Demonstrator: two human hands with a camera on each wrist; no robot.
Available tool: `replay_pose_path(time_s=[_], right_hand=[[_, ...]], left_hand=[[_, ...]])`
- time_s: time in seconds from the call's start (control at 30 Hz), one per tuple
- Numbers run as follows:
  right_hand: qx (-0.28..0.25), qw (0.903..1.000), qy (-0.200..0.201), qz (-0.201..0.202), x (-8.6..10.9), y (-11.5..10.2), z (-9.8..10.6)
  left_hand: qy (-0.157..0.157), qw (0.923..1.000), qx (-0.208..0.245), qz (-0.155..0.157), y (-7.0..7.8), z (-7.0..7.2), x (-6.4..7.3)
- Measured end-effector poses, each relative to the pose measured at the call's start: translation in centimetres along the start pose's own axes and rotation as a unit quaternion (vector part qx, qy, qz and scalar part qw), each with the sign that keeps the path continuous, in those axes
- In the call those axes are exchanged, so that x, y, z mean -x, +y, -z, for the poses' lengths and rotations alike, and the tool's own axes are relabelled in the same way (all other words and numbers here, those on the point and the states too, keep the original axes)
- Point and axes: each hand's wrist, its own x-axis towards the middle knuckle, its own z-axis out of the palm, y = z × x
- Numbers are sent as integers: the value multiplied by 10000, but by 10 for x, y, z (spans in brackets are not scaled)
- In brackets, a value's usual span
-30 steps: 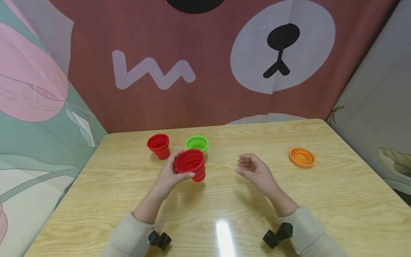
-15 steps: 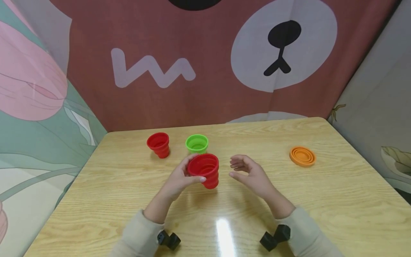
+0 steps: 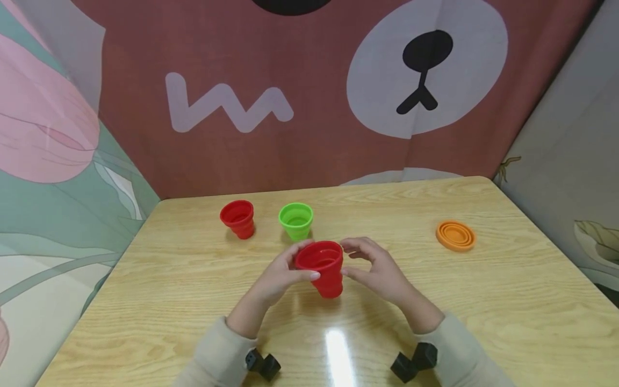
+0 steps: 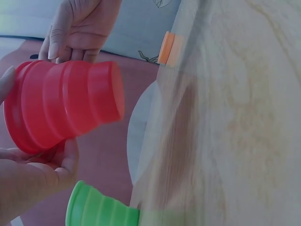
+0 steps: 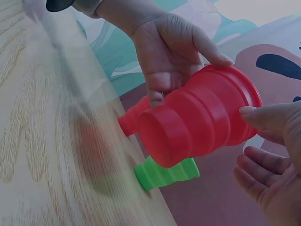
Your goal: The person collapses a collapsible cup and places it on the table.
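Observation:
A red collapsible cup [image 3: 331, 280], extended and tilted, hangs above the table between both hands. My left hand [image 3: 276, 279] grips it near the rim, thumb on the near side and fingers round the far side. My right hand [image 3: 379, 273] is at the cup's right side; in the right wrist view the tip of its thumb [image 5: 261, 114] seems to touch the cup wall, while the other fingers are loosely bent and not wrapped round it. The left wrist view shows the cup's stepped wall [image 4: 70, 99] and its base, held off the tabletop.
Behind the hands stand a green collapsible cup [image 3: 296, 221] and, to its left, another red cup [image 3: 238, 219], both extended. A flattened orange collapsible cup [image 3: 455, 235] lies at the right of the wooden table [image 3: 483, 312]. A printed cloth [image 3: 309, 156] hangs behind.
My left hand has carried the red cup rightward and toward me. My right hand has shifted slightly left, so the gap between it and the cup has closed.

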Motion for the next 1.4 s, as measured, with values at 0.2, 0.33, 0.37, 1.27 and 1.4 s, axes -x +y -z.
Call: replay_pose_path(time_s=[0.2,0.33,0.37,1.27,1.4], right_hand=[[320,9992,-88,237,1,1,-1],[405,9987,-147,257,2,0,-1],[424,9987,-168,238,2,0,-1],[-1557,9862,-411,-393,7,11,7],[-2169,9739,-500,-442,7,12,7]], left_hand=[[-159,9998,85,71,-6,1,-3],[-250,9995,120,123,-8,0,-4],[-291,9994,103,148,-8,0,-4],[-927,9952,-318,22,-12,3,-3],[-693,9965,-457,-111,-12,3,-2]])
